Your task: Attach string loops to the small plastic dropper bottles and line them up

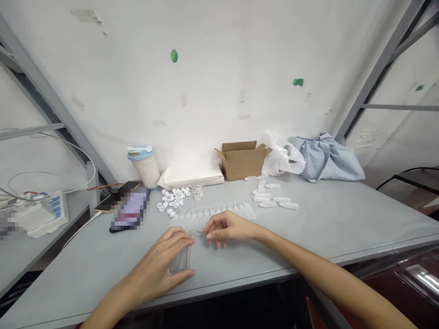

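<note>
My left hand [164, 262] is wrapped round a small translucent plastic bottle [181, 261] just above the grey table [343, 228]. My right hand [228, 227] is pinched at the bottle's top, fingers closed on a thin white string or cap piece that I cannot make out. Just beyond the hands lies a curved row of several white bottles [212, 211] joined by string. A heap of small white caps [173, 198] lies behind it on the left. Several loose white bottles [274, 198] lie to the right.
A phone [130, 210] and a second phone [116, 194] lie at left beside a lidded cup [144, 165]. Against the wall are a stack of white sheets [192, 176], an open cardboard box [242, 160], a plastic bag [283, 157] and blue cloth [325, 157]. A power strip [37, 214] sits far left.
</note>
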Demonstrator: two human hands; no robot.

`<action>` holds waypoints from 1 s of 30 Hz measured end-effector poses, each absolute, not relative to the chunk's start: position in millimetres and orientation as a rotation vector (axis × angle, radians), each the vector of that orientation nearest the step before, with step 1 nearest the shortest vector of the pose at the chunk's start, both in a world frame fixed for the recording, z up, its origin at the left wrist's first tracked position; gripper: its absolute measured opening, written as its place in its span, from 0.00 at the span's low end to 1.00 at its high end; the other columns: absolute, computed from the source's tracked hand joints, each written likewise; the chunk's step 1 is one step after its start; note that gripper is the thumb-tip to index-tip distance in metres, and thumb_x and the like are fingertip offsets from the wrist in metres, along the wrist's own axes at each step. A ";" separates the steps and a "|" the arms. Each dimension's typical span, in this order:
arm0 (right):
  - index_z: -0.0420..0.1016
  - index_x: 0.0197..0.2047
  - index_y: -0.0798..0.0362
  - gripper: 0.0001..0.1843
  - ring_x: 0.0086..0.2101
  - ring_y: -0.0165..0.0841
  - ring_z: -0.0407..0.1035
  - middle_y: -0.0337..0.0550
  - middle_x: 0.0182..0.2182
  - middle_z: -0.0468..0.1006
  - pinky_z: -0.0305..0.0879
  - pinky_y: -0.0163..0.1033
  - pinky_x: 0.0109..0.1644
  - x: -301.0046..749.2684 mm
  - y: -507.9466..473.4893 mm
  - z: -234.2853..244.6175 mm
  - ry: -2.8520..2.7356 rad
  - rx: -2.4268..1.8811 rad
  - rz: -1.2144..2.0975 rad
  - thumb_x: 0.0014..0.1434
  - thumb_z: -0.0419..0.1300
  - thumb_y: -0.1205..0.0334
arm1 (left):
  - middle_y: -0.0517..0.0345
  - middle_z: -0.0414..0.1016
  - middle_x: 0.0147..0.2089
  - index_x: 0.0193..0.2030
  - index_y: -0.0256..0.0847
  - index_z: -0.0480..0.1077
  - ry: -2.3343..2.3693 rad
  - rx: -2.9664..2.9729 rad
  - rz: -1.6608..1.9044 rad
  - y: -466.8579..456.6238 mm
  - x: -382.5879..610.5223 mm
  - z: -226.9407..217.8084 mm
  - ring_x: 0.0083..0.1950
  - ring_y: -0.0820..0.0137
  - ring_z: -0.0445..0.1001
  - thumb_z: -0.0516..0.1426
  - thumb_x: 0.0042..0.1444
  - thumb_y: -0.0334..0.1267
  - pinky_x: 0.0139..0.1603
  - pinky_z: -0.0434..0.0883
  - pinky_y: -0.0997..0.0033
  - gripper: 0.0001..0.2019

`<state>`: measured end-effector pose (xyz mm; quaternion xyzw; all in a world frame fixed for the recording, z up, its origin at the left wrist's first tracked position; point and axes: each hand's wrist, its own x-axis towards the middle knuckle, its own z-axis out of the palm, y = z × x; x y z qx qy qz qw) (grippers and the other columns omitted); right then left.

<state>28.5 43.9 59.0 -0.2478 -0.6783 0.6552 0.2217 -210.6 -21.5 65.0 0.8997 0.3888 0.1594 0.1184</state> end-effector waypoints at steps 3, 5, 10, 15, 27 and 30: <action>0.71 0.36 0.60 0.16 0.21 0.24 0.67 0.42 0.26 0.75 0.62 0.29 0.21 29.1 43.4 61.5 -1.868 -0.694 1.796 0.50 0.64 0.56 | 0.52 0.68 0.52 0.51 0.43 0.64 1.141 2.636 0.423 -20.1 -210.5 67.0 0.58 0.58 0.59 0.58 0.52 0.40 0.56 0.66 0.58 0.18; 0.72 0.35 0.60 0.15 0.21 0.24 0.67 0.42 0.25 0.75 0.62 0.29 0.21 29.3 43.0 62.4 -1.872 -0.694 1.779 0.50 0.64 0.56 | 0.52 0.68 0.52 0.50 0.43 0.63 1.140 2.630 0.394 -19.7 -210.0 68.3 0.59 0.58 0.58 0.58 0.52 0.39 0.56 0.65 0.58 0.18; 0.72 0.35 0.59 0.16 0.20 0.24 0.66 0.42 0.25 0.75 0.62 0.29 0.21 31.7 43.8 64.0 -1.878 -0.712 1.735 0.50 0.63 0.54 | 0.53 0.68 0.52 0.50 0.44 0.63 1.137 2.601 0.363 -21.0 -208.2 71.4 0.59 0.59 0.57 0.58 0.52 0.38 0.56 0.65 0.60 0.18; 0.72 0.36 0.58 0.16 0.21 0.24 0.66 0.41 0.26 0.75 0.61 0.30 0.23 39.2 49.0 69.9 -1.876 -0.741 1.655 0.50 0.63 0.54 | 0.54 0.68 0.52 0.50 0.46 0.65 1.126 2.543 0.439 -14.6 -209.3 82.9 0.57 0.61 0.61 0.58 0.52 0.42 0.56 0.65 0.63 0.18; 0.71 0.31 0.55 0.05 0.24 0.28 0.66 0.41 0.24 0.75 0.61 0.34 0.30 102.4 103.1 78.2 -1.985 -1.314 0.474 0.54 0.54 0.67 | 0.53 0.78 0.34 0.30 0.39 0.74 1.717 2.504 0.498 119.3 -177.3 95.6 0.39 0.63 0.72 0.51 0.50 0.36 0.39 0.63 0.70 0.11; 0.71 0.30 0.55 0.06 0.25 0.30 0.67 0.42 0.25 0.76 0.60 0.34 0.32 114.6 112.9 76.4 -1.908 -1.418 0.250 0.53 0.53 0.70 | 0.53 0.74 0.23 0.23 0.38 0.74 1.797 2.462 0.431 135.6 -164.7 90.0 0.27 0.67 0.69 0.51 0.48 0.36 0.28 0.58 0.72 0.11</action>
